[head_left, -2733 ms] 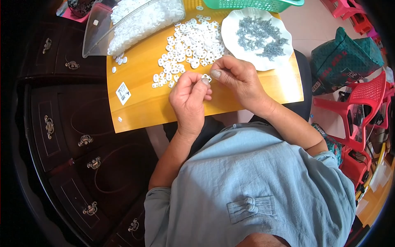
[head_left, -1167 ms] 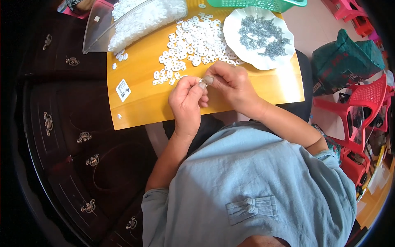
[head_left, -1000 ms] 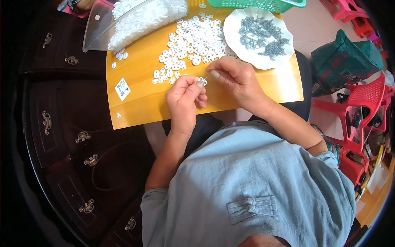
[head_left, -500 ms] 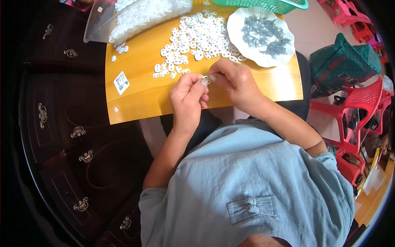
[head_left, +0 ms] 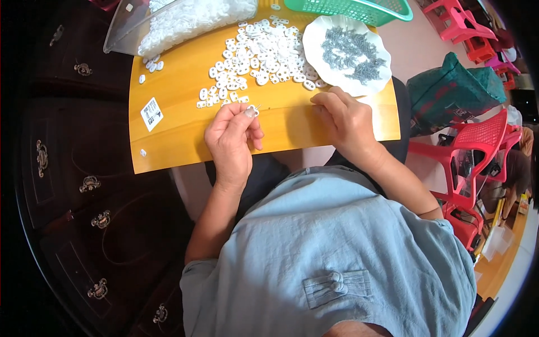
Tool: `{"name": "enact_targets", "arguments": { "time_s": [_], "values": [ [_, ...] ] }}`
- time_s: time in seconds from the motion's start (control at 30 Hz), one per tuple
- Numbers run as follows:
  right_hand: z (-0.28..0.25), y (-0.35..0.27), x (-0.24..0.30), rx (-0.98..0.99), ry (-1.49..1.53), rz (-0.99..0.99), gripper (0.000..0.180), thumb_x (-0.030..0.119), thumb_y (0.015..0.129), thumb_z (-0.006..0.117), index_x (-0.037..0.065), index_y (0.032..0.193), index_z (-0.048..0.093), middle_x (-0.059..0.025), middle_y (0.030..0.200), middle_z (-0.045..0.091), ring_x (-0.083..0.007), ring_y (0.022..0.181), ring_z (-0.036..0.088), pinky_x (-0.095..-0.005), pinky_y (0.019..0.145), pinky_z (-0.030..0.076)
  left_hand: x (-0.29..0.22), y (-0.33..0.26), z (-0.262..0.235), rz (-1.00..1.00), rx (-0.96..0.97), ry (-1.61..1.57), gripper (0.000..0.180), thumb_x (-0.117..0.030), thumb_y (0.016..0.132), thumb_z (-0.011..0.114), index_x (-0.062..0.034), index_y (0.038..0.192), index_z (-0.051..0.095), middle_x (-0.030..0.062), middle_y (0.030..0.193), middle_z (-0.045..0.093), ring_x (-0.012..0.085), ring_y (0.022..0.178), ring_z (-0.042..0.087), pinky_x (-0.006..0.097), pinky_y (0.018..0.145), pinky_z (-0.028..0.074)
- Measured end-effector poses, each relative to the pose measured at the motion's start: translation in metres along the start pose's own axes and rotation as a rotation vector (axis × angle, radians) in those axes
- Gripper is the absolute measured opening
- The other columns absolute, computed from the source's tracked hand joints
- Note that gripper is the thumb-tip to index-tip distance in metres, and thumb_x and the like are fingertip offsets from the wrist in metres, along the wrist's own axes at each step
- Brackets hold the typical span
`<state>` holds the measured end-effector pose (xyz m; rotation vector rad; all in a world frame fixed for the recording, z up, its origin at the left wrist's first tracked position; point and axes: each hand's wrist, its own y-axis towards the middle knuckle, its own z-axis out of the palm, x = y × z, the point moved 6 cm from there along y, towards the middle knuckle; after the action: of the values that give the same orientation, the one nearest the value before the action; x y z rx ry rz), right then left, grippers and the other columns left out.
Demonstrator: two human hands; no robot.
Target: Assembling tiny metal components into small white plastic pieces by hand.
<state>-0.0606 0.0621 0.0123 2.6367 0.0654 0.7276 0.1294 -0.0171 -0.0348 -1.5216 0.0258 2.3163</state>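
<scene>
My left hand (head_left: pixel 231 137) pinches a small white plastic piece with holes (head_left: pixel 255 111) between thumb and fingertips, and a thin pin-like part (head_left: pixel 258 106) sticks out of it. To the right, my right hand (head_left: pixel 348 121) is over the table just below the white scalloped plate (head_left: pixel 377 87), its fingers loosely bent and nothing visible in them. Small grey screw-like pieces (head_left: pixel 351 50) lie heaped on that plate. Beyond my left hand spreads a pile of white two-holed pieces (head_left: pixel 269 48), with several strays (head_left: pixel 210 101) at its near edge.
A clear bin (head_left: pixel 120 33) full of white pieces stands at the far left of the yellow table (head_left: pixel 185 129). At the far edge is a green basket (head_left: pixel 387 16). Dark drawers (head_left: pixel 67 168) flank the left; a green bag (head_left: pixel 452 92) and red chairs (head_left: pixel 477 137) are on the right.
My right hand has come away from the white piece and moved right, toward the plate. My left hand keeps its pinch on the piece. The whole view has shifted slightly.
</scene>
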Motion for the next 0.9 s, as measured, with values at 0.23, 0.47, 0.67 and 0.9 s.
{"name": "enact_targets", "arguments": {
  "time_s": [0.23,0.47,0.67,0.9],
  "values": [
    [0.025,0.017,-0.002,0.086,-0.574,0.105,0.014,0.006,0.080,0.062,0.007,0.095,0.062,-0.0105,0.077,0.064,-0.0287,0.065,0.066,-0.0395,0.057,0.053,0.002,-0.003,-0.001,-0.018,0.031,-0.006,0.009,-0.008,0.092,0.059,0.0010,0.090,0.061,0.0053,0.069,0.058,0.0100,0.057,0.054,0.023,0.048,0.044],
    [0.027,0.014,-0.001,-0.006,-0.381,0.038,0.008,0.006,0.080,0.063,0.008,0.087,0.063,-0.0097,0.074,0.063,-0.0293,0.066,0.066,-0.0403,0.057,0.052,0.002,-0.004,-0.002,0.013,0.053,-0.005,0.010,-0.008,0.092,0.059,0.0010,0.090,0.061,0.0050,0.069,0.058,0.0093,0.056,0.053,0.022,0.048,0.044],
    [0.023,0.018,0.008,-0.085,-0.227,-0.040,0.017,0.006,0.074,0.070,0.009,0.090,0.066,-0.0079,0.078,0.063,-0.0282,0.070,0.066,-0.0387,0.059,0.053,0.001,-0.005,-0.002,0.031,0.046,-0.015,0.011,-0.009,0.092,0.059,0.0014,0.090,0.061,0.0051,0.069,0.058,0.0095,0.056,0.054,0.022,0.048,0.045],
    [0.041,0.034,0.023,-0.013,-0.255,-0.092,0.019,0.012,0.074,0.073,0.012,0.091,0.067,-0.0070,0.079,0.059,-0.0259,0.069,0.064,-0.0388,0.058,0.052,0.002,-0.006,-0.004,0.005,0.032,-0.042,0.010,-0.009,0.092,0.059,0.0005,0.092,0.061,0.0051,0.070,0.058,0.0104,0.058,0.054,0.023,0.050,0.045]
  ]
}}
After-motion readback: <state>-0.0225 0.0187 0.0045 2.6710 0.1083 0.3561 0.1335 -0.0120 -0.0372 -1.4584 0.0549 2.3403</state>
